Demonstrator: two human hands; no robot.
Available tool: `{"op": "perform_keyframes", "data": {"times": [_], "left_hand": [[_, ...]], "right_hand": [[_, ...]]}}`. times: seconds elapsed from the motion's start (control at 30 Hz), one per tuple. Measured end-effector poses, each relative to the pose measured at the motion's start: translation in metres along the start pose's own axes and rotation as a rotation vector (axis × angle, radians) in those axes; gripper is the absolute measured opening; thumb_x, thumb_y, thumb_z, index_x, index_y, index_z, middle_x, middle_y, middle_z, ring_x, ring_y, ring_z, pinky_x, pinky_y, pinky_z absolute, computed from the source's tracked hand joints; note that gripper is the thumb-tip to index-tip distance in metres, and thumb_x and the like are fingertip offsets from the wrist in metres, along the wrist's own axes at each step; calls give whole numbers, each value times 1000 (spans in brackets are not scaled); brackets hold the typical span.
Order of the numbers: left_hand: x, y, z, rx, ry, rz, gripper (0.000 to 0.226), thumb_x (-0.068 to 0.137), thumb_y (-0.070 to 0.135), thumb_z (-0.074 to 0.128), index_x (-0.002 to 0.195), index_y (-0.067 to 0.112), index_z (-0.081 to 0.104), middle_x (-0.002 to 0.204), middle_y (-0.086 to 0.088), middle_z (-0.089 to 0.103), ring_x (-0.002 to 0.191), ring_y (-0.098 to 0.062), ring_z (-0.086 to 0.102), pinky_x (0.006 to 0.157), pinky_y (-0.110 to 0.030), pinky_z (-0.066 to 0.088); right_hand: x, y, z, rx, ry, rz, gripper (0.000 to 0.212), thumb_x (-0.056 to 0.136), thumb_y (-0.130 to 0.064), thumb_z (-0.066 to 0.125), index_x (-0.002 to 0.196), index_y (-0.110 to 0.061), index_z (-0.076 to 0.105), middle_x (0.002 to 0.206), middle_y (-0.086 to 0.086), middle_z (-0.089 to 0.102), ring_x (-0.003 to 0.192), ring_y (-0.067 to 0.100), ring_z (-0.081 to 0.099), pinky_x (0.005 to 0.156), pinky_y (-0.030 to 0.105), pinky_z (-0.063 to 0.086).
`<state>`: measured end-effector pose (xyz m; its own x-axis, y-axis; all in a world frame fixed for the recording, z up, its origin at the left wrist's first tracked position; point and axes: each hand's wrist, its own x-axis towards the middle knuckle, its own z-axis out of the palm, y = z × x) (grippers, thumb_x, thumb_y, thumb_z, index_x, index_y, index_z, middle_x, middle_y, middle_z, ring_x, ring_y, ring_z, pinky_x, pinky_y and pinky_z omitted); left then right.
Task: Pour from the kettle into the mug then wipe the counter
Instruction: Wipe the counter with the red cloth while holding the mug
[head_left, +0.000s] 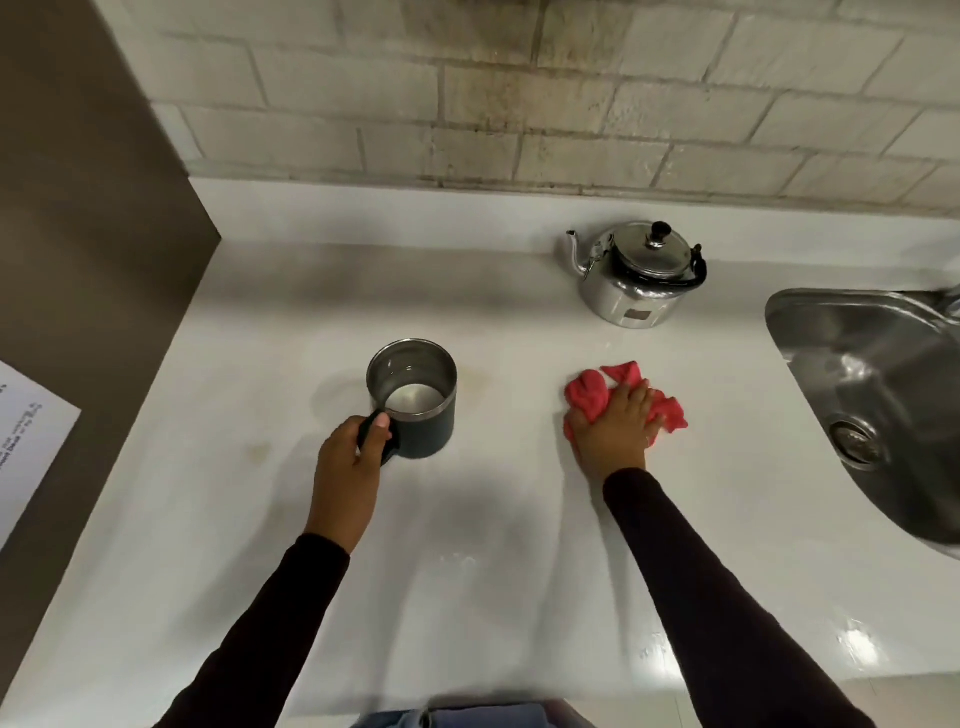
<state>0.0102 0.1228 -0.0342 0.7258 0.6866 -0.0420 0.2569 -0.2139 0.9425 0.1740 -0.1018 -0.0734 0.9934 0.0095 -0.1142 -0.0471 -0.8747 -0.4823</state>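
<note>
Left hand (349, 457) gripped the mug (413, 397) handle, fingers closed. Right hand (615, 428), fingers spread open, pressed a red cloth (589, 397) flat on the surface (467, 519).

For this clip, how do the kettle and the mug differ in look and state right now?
The kettle is shiny silver all over; the mug is dark outside with a steel lining. The kettle is closed by a lid with a black knob; the mug is open-topped, with liquid visible inside. The kettle stands untouched near the wall, while the left hand holds the mug's handle. Both stand upright on the white counter.
</note>
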Motion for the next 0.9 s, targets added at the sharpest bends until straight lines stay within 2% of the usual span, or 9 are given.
{"op": "perform_keyframes", "data": {"times": [0.07, 0.13, 0.23, 0.3, 0.37, 0.43, 0.53, 0.73, 0.9], "left_hand": [[1, 2, -1, -23, -21, -55, 32, 96, 27, 41, 68, 14, 50, 70, 1, 55, 67, -9, 50, 55, -2, 36], [3, 4, -2, -89, -47, -99, 33, 97, 24, 40, 69, 9, 48, 69, -2, 52, 67, -13, 49, 58, -3, 39], [5, 6, -5, -202, -118, -200, 30, 97, 26, 40, 79, 4, 51, 72, -2, 51, 73, -14, 52, 68, -17, 47], [6, 6, -8, -253, -171, -281, 28, 96, 30, 41, 83, 9, 53, 76, 0, 53, 77, -11, 54, 69, -22, 48], [8, 5, -9, -315, -202, -339, 26, 96, 31, 42, 79, 17, 55, 77, 0, 53, 79, -12, 55, 74, -28, 48], [8, 5, -10, -365, -207, -357, 27, 95, 31, 43, 74, 19, 53, 74, 0, 51, 78, -14, 54, 75, -29, 47], [8, 4, -10, -423, -182, -377, 26, 95, 30, 44, 73, 19, 54, 71, 1, 51, 78, -15, 53, 74, -28, 47], [1, 4, -6, -487, -124, -373, 28, 95, 26, 45, 70, 15, 52, 66, 1, 50, 77, -18, 50, 76, -28, 46], [-6, 9, -15, -482, -54, -331, 30, 95, 23, 44, 67, 16, 50, 57, 8, 51, 70, -12, 49, 71, -23, 47]], "right_hand": [[29, -7, -4, 47, -30, -72, 72, 91, -34, 49, 148, -4, 17, 158, 19, 14, 147, 30, 6, 120, 49, -3], [43, -19, -8, 259, -97, -112, 57, 89, -34, 48, 141, -14, 36, 147, 15, 37, 139, 32, 27, 119, 48, 15], [28, -36, -8, 521, -275, -241, 28, 86, -27, 46, 108, -40, 58, 93, 0, 56, 91, 11, 61, 82, 26, 56], [8, -41, 1, 452, -402, -406, 29, 87, -21, 47, 111, -35, 56, 87, -3, 53, 82, -1, 57, 76, 23, 51], [-17, -40, 14, 239, -422, -611, 50, 84, -25, 50, 133, -29, 42, 126, 3, 51, 121, 9, 41, 106, 34, 31], [-45, -27, 28, -6, -343, -806, 72, 79, -34, 52, 146, -23, 28, 157, 5, 23, 144, 18, 14, 117, 46, 9], [-79, 3, 25, -125, -334, -864, 80, 81, -48, 47, 150, -22, 18, 161, 2, 8, 148, 18, -2, 120, 52, 3], [-34, 32, -1, -118, -163, -475, 78, 86, -35, 56, 151, -19, 15, 160, 12, 8, 148, 28, -4, 118, 48, -4], [32, -20, 9, 54, -139, -193, 62, 96, -26, 39, 151, -12, 14, 159, 16, 9, 148, 28, -1, 118, 47, -9]]}}
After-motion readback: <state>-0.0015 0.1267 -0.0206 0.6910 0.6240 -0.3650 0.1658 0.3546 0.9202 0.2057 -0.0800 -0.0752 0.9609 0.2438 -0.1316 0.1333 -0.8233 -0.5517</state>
